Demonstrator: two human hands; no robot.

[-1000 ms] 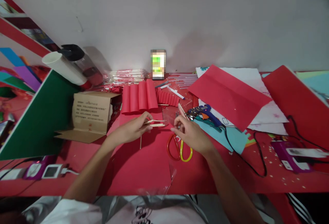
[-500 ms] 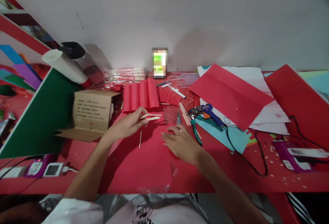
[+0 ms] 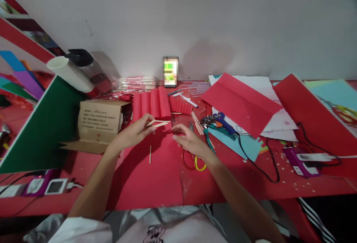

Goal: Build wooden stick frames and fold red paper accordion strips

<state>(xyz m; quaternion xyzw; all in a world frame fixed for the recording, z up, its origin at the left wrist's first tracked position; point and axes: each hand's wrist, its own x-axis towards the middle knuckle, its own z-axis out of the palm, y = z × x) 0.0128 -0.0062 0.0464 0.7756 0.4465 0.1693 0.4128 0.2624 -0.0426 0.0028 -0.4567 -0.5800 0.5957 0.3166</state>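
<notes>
Several thin pale wooden sticks [image 3: 161, 124] are pinched between the thumb and fingers of my left hand [image 3: 138, 128], their free ends pointing right. My right hand [image 3: 189, 138] hovers just right of those ends, thumb and fingers apart, with nothing visible between them. Beneath both hands lies a large sheet of red paper [image 3: 156, 183], and one loose stick [image 3: 150, 154] rests on it. Scissors [image 3: 192, 161] with red and yellow handles lie below my right hand, their blades hidden. Beyond the left hand are red paper rolls [image 3: 152, 103] side by side, with smaller red rolls [image 3: 181, 106] next to them.
On the left stand an opened cardboard box [image 3: 99, 122], a green board [image 3: 47, 124], a white cup [image 3: 69, 73] and a bottle [image 3: 92, 68]. To the right lie a blue glue gun [image 3: 223, 122], green-handled pliers [image 3: 208, 138] and red paper [image 3: 242, 103]. A phone [image 3: 170, 71] leans on the wall.
My right hand has lifted off the scissors and moved up and left toward the stick ends, uncovering the scissor handles. My left hand has shifted slightly left, still holding the sticks.
</notes>
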